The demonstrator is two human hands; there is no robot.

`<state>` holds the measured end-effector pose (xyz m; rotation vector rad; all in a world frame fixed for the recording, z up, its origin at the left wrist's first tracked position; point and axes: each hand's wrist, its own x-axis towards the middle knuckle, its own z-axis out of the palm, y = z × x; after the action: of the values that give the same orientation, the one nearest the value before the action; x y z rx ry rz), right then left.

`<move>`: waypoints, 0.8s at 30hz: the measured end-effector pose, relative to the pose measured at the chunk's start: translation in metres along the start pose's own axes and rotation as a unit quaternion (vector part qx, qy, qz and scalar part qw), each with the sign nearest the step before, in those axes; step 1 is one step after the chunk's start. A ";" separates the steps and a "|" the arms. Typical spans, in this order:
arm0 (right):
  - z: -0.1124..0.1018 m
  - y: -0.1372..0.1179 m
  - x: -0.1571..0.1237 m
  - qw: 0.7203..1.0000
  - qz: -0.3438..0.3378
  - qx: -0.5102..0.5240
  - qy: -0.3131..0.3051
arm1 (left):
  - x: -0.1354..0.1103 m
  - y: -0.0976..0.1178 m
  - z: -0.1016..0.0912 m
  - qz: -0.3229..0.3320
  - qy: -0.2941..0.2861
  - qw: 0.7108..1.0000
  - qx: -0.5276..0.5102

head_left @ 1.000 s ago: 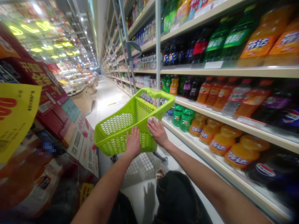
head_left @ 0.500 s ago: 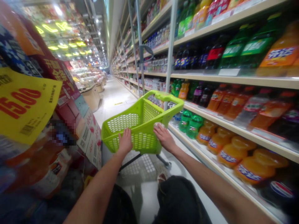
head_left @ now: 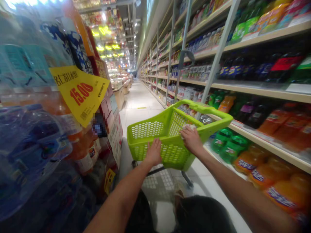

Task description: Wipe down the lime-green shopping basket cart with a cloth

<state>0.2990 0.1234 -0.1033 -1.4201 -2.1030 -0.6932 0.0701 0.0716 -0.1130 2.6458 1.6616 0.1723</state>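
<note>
A lime-green shopping cart (head_left: 175,158) with a perforated basket stands askew in front of me, its handle towards the right-hand shelves. My left hand (head_left: 154,152) lies against the near side of the basket, fingers extended and holding nothing. At the basket's upper rim, closer to the handle, is my right hand (head_left: 191,139). Its fingers press a crumpled white cloth or tissue (head_left: 190,127) on the rim; part of it is hidden under them. The visible part of the basket's inside shows no goods.
Shelves of bottled drinks (head_left: 243,149) line the right side. Stacked packs of bottles (head_left: 36,129) rise close on my left, with a yellow price sign (head_left: 81,94) sticking out. A tiled aisle (head_left: 138,97) runs ahead between shelves and displays.
The view has swung left, so the cart and shelves sit further right in the picture. Both hands stay on the cart; my right hand has shifted slightly along the rim with the cloth.
</note>
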 end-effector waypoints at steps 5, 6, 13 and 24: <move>-0.007 0.000 -0.004 0.999 -0.018 0.027 -0.034 | -0.034 -0.029 -0.006 -0.044 0.006 0.999 -0.002; -0.008 0.001 -0.005 0.999 -0.014 0.032 -0.039 | -0.041 -0.037 -0.009 -0.104 0.012 0.995 0.002; -0.020 -0.026 -0.010 0.990 0.049 0.082 -0.102 | -0.079 -0.052 -0.021 -0.099 -0.060 0.993 -0.014; -0.003 -0.100 -0.030 0.978 0.001 0.194 -0.078 | -0.110 -0.040 -0.009 -0.085 -0.003 0.996 -0.022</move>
<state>0.2155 0.0681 -0.1336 -1.2878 -2.2037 -0.1552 -0.0142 -0.0104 -0.1163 2.4564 1.8463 0.1946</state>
